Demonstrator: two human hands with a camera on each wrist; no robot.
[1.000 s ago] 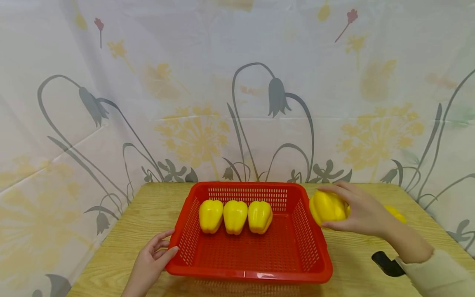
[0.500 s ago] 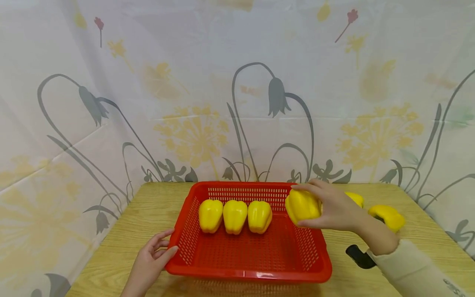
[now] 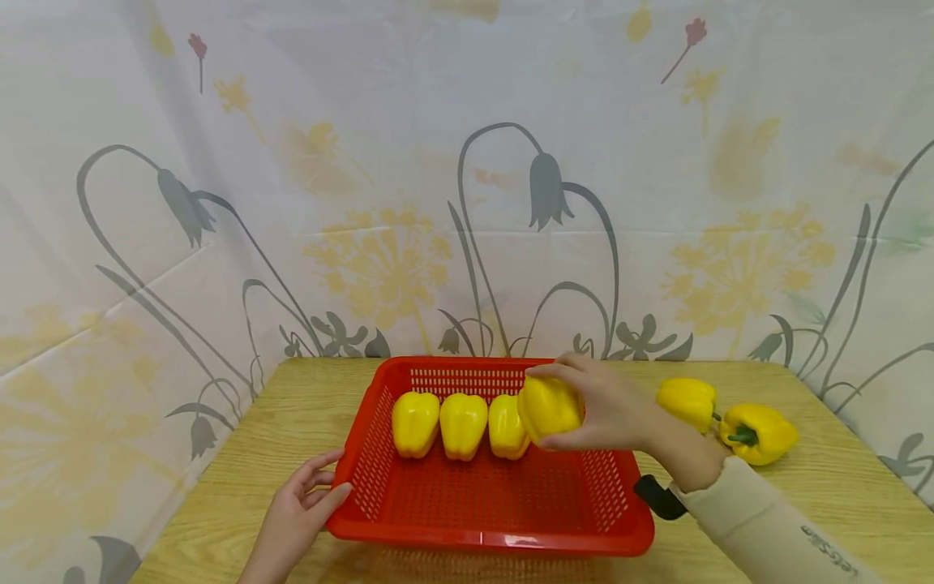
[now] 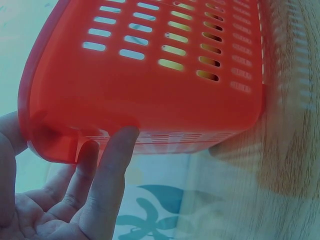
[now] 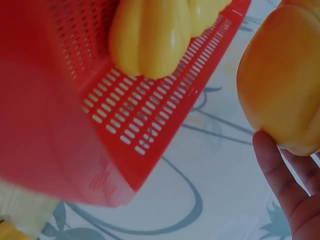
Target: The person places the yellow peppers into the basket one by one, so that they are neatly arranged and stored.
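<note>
A red plastic basket with slotted sides stands on the table, holding three yellow bell peppers in a row along its back: left, middle and right. Above the basket, my right hand grips another yellow bell pepper, partly in front of the rightmost one. In the right wrist view this held bell pepper sits against the fingertips. My left hand holds the basket's left rim, thumb on top and fingers outside; the left wrist view shows fingers touching the red wall.
Two more yellow bell peppers, one farther back and one with its green stem showing, lie on the wooden table right of the basket. A floral sheet hangs behind the table. A black strap piece is at the right wrist.
My right hand has carried the bell pepper leftward, from beside the basket's right rim to above its inside. The two table peppers have come into fuller view. My left hand stays put.
</note>
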